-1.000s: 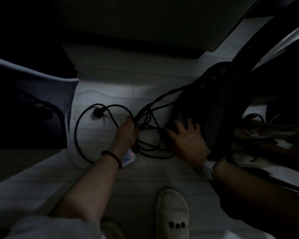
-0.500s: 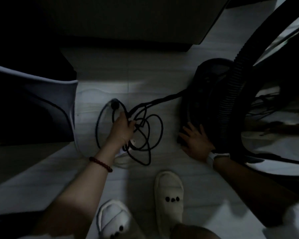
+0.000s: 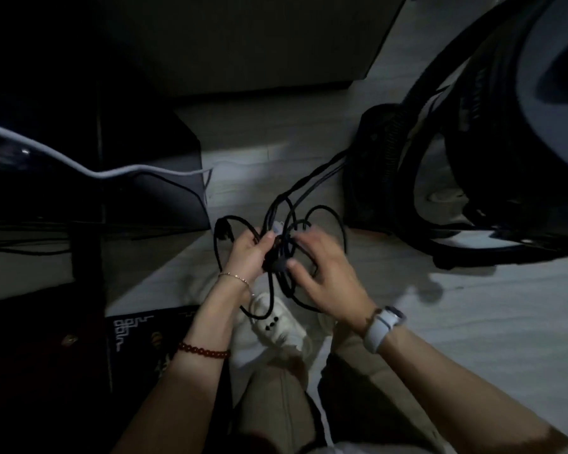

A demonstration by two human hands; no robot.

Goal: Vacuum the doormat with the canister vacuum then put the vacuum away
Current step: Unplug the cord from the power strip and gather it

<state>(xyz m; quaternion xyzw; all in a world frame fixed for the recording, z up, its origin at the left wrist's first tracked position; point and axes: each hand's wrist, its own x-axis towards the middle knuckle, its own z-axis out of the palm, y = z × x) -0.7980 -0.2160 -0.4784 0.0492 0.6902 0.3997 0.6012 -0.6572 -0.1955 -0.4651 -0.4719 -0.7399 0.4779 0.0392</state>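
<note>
We see open floor (image 3: 473,322) to the right of our hands. The vacuum (image 3: 374,165) and its hose (image 3: 417,178) block ahead-right, a dark box (image 3: 151,178) blocks left, cord (image 3: 322,178) loops between.

view: head, single wide-angle camera, worn on the person's head | facing: forward and steeply down at the floor (image 3: 473,322) | range: close, both hands mid-frame, left hand (image 3: 246,253), right hand (image 3: 322,273) | lower edge: the wearer's own legs (shoes between the forearms) | overlap: none, no second view
</note>
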